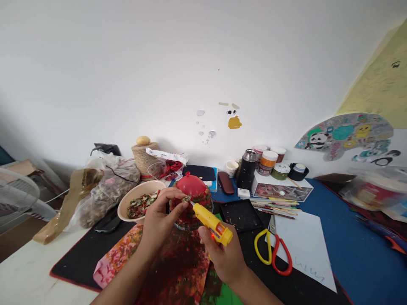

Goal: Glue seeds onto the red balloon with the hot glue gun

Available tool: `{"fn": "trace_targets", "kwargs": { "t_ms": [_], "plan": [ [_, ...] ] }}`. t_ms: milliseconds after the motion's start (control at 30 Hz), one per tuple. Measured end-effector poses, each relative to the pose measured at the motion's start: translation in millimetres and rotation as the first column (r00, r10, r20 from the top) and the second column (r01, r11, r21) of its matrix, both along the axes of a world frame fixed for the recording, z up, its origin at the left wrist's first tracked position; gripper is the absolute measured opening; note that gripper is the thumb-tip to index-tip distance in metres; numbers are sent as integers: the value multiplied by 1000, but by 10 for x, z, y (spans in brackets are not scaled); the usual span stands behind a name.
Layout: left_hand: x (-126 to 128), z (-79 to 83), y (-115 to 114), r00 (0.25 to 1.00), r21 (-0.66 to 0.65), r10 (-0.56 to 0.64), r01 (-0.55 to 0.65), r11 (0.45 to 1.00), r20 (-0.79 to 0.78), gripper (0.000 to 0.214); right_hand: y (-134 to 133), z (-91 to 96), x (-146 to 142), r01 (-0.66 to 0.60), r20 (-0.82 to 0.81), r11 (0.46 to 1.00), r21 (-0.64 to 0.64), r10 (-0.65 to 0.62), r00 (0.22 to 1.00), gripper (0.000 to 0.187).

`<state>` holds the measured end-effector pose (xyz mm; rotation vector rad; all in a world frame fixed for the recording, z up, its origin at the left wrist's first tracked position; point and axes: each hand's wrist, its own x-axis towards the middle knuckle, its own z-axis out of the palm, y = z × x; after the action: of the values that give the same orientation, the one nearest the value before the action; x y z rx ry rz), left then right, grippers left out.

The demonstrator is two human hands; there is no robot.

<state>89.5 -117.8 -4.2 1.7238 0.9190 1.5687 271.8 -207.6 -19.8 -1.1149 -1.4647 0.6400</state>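
Note:
My left hand [160,218] pinches a small flat piece [186,198] between thumb and fingers, just in front of a red balloon [191,185]. The balloon's lower part is covered with stuck-on red and green bits. My right hand [224,254] grips a yellow glue gun [212,223], its nozzle touching the small piece. A cream bowl [137,195] holding more red and green bits sits just left of my left hand.
Yellow and red scissors [273,250] lie on white paper [305,250] to the right. A black tray [241,214], a flask [247,168], paint jars [269,161], a twine spool [143,159] and bags [104,190] crowd the back. A fan [15,199] stands far left.

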Motion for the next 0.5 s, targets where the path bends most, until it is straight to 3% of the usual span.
{"fn": "trace_targets", "kwargs": {
  "t_ms": [200, 300, 367, 500],
  "plan": [
    [-15, 53, 5, 997, 1, 48, -48, 999, 57, 20, 2, -14, -3, -11, 41, 1000, -3, 11, 999, 53],
    [-148, 127, 76, 973, -33, 153, -149, 988, 173, 27, 16, -24, -6, -15, 52, 1000, -2, 15, 999, 52],
    [-301, 213, 157, 922, -76, 267, -256, 964, 281, 31, 24, -24, 3, -13, 45, 1000, 11, 12, 999, 53],
    [-679, 402, 298, 702, 6, 417, -515, 857, 578, 36, 39, -24, 43, 14, -46, 999, 32, -12, 999, 54]
  ]
}}
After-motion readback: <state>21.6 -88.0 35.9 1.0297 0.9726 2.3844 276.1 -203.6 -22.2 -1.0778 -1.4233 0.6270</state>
